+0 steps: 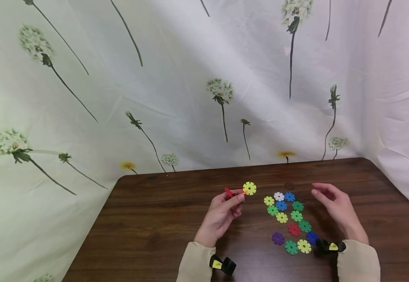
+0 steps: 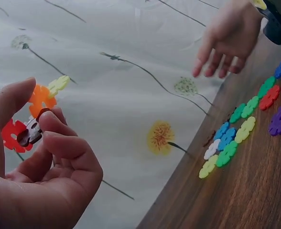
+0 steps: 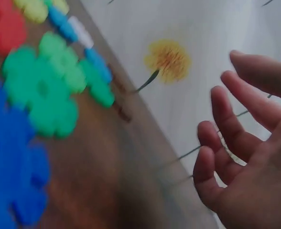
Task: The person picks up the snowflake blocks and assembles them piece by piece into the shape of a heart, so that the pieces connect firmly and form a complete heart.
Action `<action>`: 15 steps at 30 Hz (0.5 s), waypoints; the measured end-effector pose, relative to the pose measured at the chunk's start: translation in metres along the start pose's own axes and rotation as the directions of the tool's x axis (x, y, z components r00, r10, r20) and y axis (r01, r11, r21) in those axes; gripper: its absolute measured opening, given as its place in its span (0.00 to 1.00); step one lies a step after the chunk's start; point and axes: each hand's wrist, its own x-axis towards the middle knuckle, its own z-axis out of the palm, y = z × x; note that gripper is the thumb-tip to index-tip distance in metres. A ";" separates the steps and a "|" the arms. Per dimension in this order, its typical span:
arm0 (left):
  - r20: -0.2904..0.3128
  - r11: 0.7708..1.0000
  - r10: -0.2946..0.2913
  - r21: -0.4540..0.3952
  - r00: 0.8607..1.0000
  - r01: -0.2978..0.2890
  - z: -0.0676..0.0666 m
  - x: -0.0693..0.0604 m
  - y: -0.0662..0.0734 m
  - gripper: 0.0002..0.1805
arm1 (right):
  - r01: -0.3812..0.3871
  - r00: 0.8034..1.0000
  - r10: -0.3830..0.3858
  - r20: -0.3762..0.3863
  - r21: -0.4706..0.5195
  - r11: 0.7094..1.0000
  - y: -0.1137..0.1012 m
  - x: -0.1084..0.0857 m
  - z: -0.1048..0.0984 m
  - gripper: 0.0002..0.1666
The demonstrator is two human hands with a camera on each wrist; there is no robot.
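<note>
My left hand (image 1: 222, 217) pinches a small cluster of joined notched plastic discs above the table. In the left wrist view the cluster shows a red disc (image 2: 11, 136), a dark brown disc (image 2: 29, 133), an orange disc (image 2: 41, 101) and a pale yellow disc (image 2: 59, 86). Fingers hide part of it. The yellow disc (image 1: 249, 188) stands out from the fingertips, facing the head camera. My right hand (image 1: 340, 207) hovers to the right of the loose discs, fingers loosely bent and apart, with nothing in it.
Loose discs lie flat on the brown wooden table (image 1: 148, 227) between the hands: a purple disc (image 1: 278, 238), a red disc (image 1: 294, 230), a white disc (image 1: 279, 196), and several green, yellow and blue ones. A brown disc (image 1: 289, 186) blends into the wood. Behind hangs a flower-print cloth (image 1: 183, 117).
</note>
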 end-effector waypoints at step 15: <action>-0.013 0.999 -0.003 0.038 1.000 0.003 -0.001 0.000 0.000 0.10 | 0.249 0.947 -0.195 0.254 -0.201 0.947 0.020 0.026 0.003 0.19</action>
